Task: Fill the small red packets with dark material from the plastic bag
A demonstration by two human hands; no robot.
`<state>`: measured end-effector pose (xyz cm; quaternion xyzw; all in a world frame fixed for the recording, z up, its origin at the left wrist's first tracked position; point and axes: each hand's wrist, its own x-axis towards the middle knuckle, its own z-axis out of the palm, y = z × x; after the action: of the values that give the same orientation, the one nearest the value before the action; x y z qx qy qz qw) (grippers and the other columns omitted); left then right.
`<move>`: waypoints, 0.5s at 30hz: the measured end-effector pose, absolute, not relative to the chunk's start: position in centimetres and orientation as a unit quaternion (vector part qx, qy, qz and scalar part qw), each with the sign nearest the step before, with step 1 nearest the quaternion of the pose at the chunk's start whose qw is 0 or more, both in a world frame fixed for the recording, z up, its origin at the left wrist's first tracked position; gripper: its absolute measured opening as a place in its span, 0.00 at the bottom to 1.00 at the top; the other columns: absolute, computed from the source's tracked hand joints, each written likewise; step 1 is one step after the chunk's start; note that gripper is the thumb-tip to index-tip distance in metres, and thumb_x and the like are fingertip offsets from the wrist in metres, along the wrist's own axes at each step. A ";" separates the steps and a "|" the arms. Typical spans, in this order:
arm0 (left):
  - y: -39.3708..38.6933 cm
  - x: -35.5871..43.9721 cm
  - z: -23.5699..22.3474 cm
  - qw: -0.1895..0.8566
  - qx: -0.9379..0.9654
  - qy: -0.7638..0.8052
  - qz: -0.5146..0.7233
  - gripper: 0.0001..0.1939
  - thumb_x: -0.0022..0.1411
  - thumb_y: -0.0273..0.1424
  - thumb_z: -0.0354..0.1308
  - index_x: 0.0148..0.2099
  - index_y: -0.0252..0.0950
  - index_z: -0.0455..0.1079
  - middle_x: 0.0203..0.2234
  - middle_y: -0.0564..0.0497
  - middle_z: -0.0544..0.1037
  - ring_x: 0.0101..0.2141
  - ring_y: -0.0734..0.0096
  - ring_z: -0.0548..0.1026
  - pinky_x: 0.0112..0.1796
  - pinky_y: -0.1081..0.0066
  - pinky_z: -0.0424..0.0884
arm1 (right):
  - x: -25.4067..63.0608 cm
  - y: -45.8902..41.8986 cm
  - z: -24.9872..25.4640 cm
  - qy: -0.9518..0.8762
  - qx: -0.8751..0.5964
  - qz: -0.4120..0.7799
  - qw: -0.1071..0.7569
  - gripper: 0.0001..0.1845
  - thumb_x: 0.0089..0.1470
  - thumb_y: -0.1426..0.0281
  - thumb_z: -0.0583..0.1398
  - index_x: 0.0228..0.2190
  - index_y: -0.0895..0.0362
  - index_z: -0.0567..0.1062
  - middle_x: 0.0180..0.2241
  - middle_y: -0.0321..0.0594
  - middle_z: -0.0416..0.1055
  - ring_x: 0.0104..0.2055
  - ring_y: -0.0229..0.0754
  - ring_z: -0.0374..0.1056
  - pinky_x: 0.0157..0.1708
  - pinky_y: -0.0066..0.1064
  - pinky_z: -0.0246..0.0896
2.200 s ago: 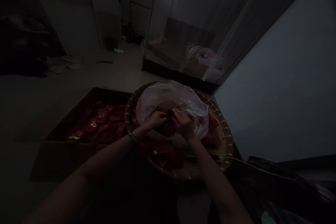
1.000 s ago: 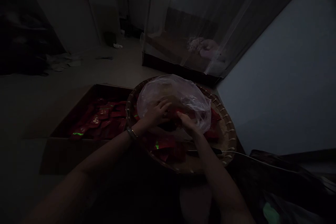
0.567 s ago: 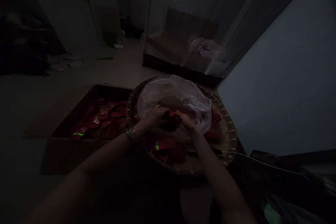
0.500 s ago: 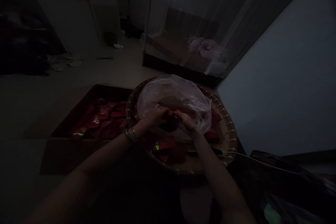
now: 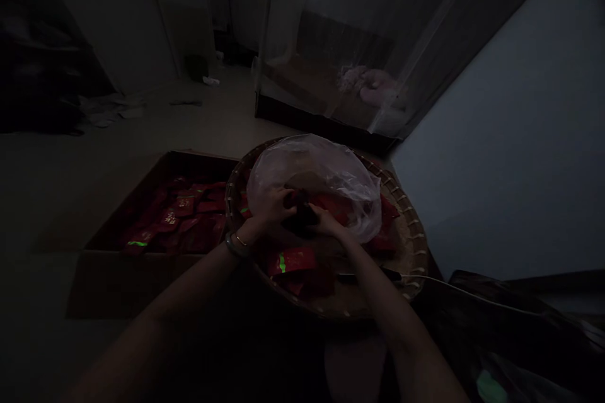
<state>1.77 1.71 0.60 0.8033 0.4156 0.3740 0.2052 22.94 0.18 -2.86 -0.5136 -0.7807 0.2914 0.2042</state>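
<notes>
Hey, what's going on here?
A person is working with both bare hands over a round woven tray. Their left hand and right hand meet at a dark lump by a clear plastic bag lying in the tray. Red packets lie nearby in the tray, along with what looks like a knife. More red packets sit in a cardboard box to the left.

The plastic bag [image 5: 314,167] blocks the way forward from the left hand [image 5: 267,211] and right hand [image 5: 331,223]. The basket rim [image 5: 410,252] touches the cardboard box [image 5: 127,283] on the left, leaving no gap. The open route is the floor [image 5: 198,132] beyond them; a cable [image 5: 472,293] runs off right.
</notes>
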 end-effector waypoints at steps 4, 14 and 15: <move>2.1 1.7 0.4 0.222 0.784 0.422 0.398 0.18 0.51 0.29 0.61 0.46 0.33 0.72 0.39 0.44 0.76 0.40 0.62 0.73 0.43 0.64 0.68 | 22.1 1.2 -2.9 -0.803 -0.504 0.266 0.173 0.35 0.36 0.73 0.67 0.50 0.55 0.71 0.47 0.46 0.74 0.47 0.50 0.69 0.49 0.39 0.61; 1.6 1.5 1.0 0.217 0.733 0.471 0.441 0.20 0.51 0.29 0.61 0.49 0.35 0.71 0.42 0.46 0.75 0.41 0.64 0.73 0.44 0.65 0.70 | 20.3 1.4 -2.0 -0.797 -0.444 0.354 0.207 0.25 0.36 0.74 0.65 0.41 0.55 0.77 0.38 0.38 0.77 0.37 0.44 0.72 0.41 0.34 0.65; 1.6 1.5 0.9 0.215 0.737 0.467 0.440 0.21 0.51 0.30 0.61 0.50 0.35 0.71 0.43 0.45 0.75 0.42 0.64 0.73 0.45 0.65 0.70 | 20.2 1.3 -2.0 -0.800 -0.441 0.350 0.206 0.24 0.35 0.74 0.65 0.40 0.55 0.78 0.38 0.39 0.77 0.37 0.44 0.71 0.40 0.33 0.65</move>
<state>1.52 1.62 0.92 0.7366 0.4668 0.4398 0.2147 20.18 1.31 -2.01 -0.4414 -0.8002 0.3499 0.2060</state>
